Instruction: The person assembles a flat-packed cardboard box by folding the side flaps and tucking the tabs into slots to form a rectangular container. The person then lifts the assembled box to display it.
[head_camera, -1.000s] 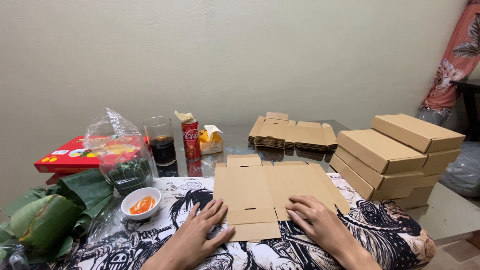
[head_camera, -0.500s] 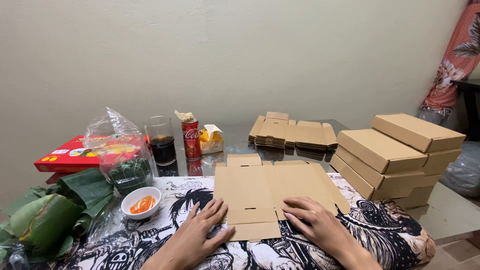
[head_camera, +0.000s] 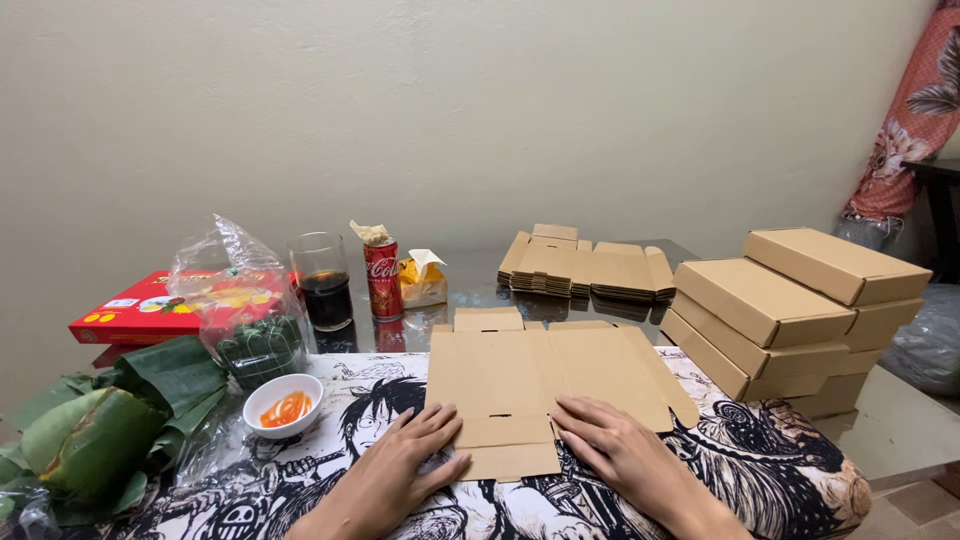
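A flat, unfolded brown cardboard box blank (head_camera: 545, 375) lies on a cloth with black-and-white cartoon drawings (head_camera: 780, 460). My left hand (head_camera: 400, 465) rests palm down at the blank's near left corner, fingers spread and touching its edge. My right hand (head_camera: 615, 450) lies flat at the near flap on the right side, fingertips on the cardboard. Neither hand grips anything.
Folded brown boxes (head_camera: 790, 300) are stacked at the right. A pile of flat blanks (head_camera: 585, 265) lies at the back. A red can (head_camera: 383, 278), a glass of dark drink (head_camera: 325, 283), a red box (head_camera: 140, 310), a plastic bag (head_camera: 235, 295), a white sauce bowl (head_camera: 283, 405) and banana-leaf parcels (head_camera: 95, 435) stand at the left.
Both hands have shifted only slightly along the near edge of the blank. The blank stays flat in the same place.
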